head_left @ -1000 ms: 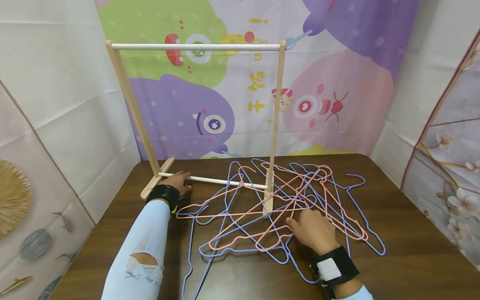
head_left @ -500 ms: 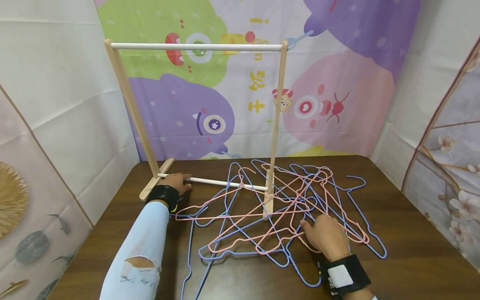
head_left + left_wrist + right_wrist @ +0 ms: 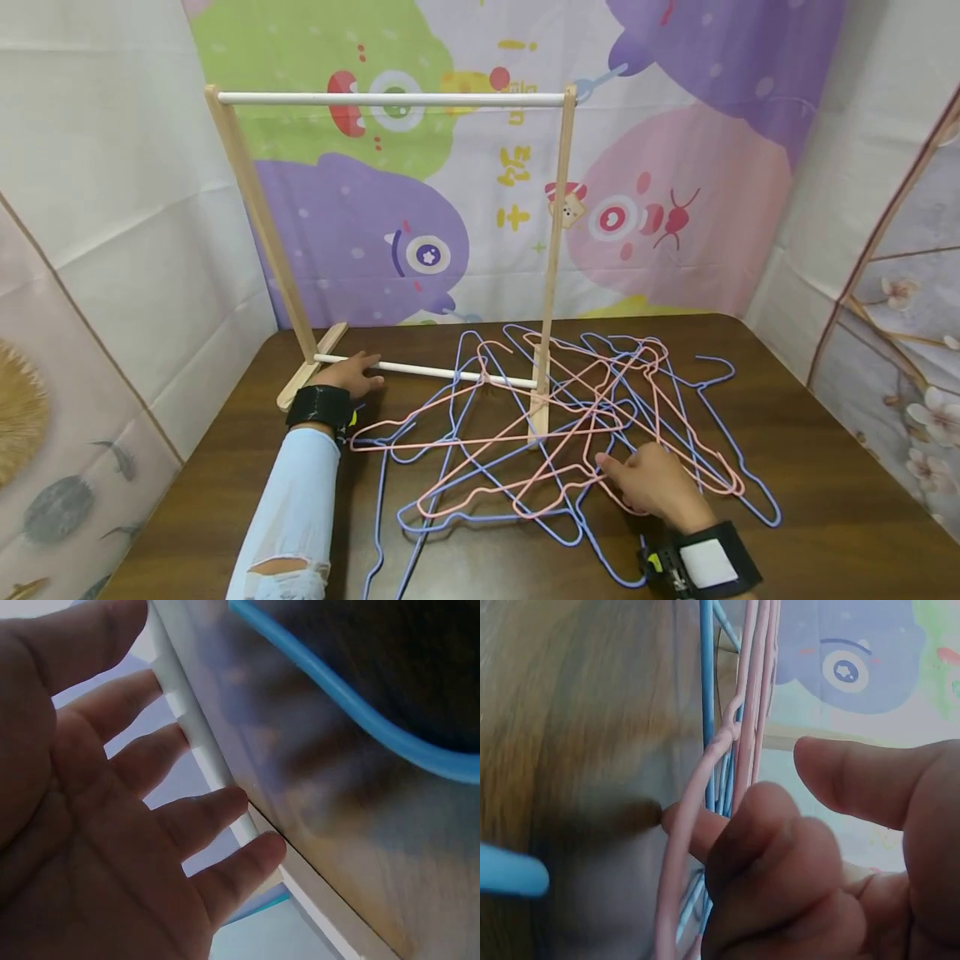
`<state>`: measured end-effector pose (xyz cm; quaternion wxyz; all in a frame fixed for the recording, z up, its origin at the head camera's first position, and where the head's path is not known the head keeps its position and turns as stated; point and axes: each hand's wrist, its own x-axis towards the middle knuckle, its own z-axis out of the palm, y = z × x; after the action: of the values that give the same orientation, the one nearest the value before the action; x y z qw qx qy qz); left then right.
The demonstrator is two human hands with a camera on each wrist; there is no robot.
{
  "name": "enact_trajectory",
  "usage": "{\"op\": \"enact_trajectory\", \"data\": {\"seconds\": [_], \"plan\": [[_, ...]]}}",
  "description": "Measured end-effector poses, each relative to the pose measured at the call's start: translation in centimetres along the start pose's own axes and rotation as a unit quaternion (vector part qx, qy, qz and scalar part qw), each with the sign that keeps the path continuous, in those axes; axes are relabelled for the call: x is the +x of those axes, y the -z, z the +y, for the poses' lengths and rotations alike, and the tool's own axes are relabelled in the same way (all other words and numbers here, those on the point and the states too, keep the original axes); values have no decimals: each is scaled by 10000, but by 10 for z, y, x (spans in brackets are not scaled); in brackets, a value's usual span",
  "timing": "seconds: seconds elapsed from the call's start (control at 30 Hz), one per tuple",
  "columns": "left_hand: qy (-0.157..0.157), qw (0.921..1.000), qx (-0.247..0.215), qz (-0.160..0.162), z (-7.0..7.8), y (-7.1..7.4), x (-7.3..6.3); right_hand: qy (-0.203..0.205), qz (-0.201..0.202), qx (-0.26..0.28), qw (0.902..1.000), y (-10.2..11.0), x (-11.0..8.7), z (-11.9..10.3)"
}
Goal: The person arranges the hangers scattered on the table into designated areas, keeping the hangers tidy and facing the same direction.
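In the head view my left hand (image 3: 348, 377) rests at the lower white rod (image 3: 412, 368) of a wooden rack (image 3: 270, 225). The left wrist view shows its fingers spread, fingertips along the rod (image 3: 202, 739), holding nothing. My right hand (image 3: 660, 487) is low at the near right of a tangled heap of pink and blue wire hangers. Close by is the hook of a pink hanger (image 3: 551, 496). In the right wrist view, one fingertip passes behind that pink hook (image 3: 676, 862). The other fingers are bent, and the thumb stands apart from the wire.
The rack's upper white rod (image 3: 390, 99) spans two wooden posts. A blue hanger (image 3: 378, 508) sticks out toward the front left of the brown table (image 3: 795, 533), another blue hanger (image 3: 723, 425) to the right. A cartoon-print curtain (image 3: 480, 267) hangs behind.
My right hand has shifted right and a little toward me, uncovering the pink hook beside it. My left hand has stayed at the lower rod, and the hangers look unmoved.
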<state>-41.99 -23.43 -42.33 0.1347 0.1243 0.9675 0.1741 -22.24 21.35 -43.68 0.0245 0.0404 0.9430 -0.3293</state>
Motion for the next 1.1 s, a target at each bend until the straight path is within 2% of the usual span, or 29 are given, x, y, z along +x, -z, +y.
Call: {"op": "enact_trajectory", "data": {"seconds": [0.13,0.3,0.37,0.43,0.57,0.73,0.9,0.97,1.03,1.1], "plan": [[-33,9999,-104,-17,-2,-3,-5,-85,-153,281,9995,-1,-3,-1],[-301,9993,-165,174,-8,-8,-8,-346,-134,673,9970,-3,-5,-3],[-365,9990,-156,209,-11,-10,-10,-455,-208,1086,9928,-4,-6,-4],[-383,9988,-208,244,-13,-13,-11,-513,-325,1676,9840,-4,-7,-4],[-439,9980,-363,285,-12,-13,-10,-698,-603,2890,9529,-2,-8,-4],[-409,9981,-367,270,-8,-11,-9,-884,-908,3967,9092,1,-7,-5],[-337,9982,-414,273,-8,-10,-6,-851,-1506,5066,8446,4,-2,-3],[-336,9983,-399,272,-9,-11,-5,-888,-1660,5362,8228,4,0,-2],[-342,9983,-395,259,-9,-11,-4,-936,-1695,5529,8104,3,1,0],[-342,9983,-405,250,-9,-11,-3,-1029,-1640,5626,8037,2,2,2]]}}
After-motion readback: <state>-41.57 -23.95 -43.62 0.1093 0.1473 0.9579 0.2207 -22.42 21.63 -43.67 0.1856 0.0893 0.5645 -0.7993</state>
